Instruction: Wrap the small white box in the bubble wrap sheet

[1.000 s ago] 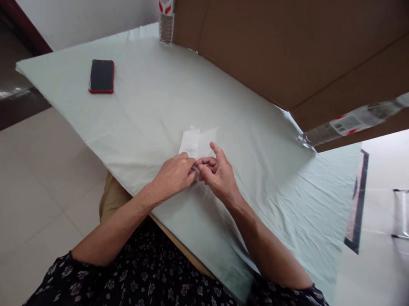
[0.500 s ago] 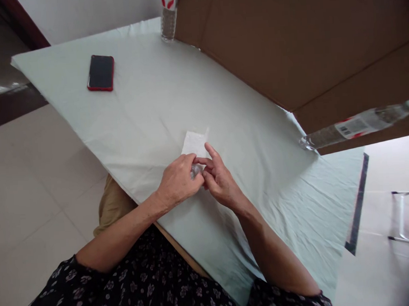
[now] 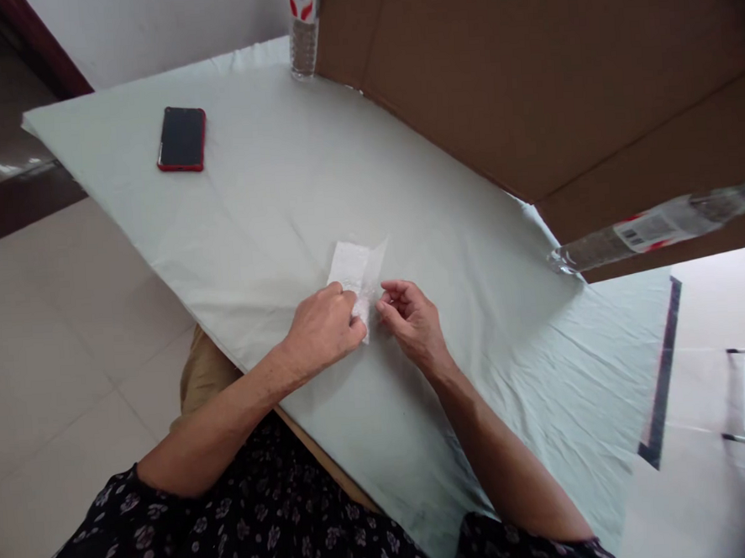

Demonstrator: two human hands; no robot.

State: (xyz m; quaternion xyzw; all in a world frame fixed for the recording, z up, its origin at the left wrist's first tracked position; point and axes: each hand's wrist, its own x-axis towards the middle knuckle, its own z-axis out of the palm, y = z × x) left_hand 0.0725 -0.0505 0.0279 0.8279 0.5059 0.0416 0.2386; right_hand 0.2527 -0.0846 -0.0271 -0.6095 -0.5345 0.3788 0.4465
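A small white tissue sheet [image 3: 352, 267] lies on the pale green tablecloth [image 3: 266, 193], with a thin clear wrapper [image 3: 368, 289] standing up at its near edge. My left hand [image 3: 322, 328] is closed, pinching the wrapper's near end. My right hand [image 3: 413, 319] rests just right of it with fingers curled in and thumb against them; nothing shows in it, and it is apart from the wrapper by a small gap.
A black phone in a red case [image 3: 181, 138] lies at the far left. A water bottle [image 3: 303, 31] stands at the far edge, another bottle [image 3: 653, 228] at the right. A brown cardboard wall [image 3: 524, 76] borders the table's right side.
My right hand has let go and drawn a little to the right, its fingers curling in. The clear wrapper now stands unfolded in my left hand's pinch.
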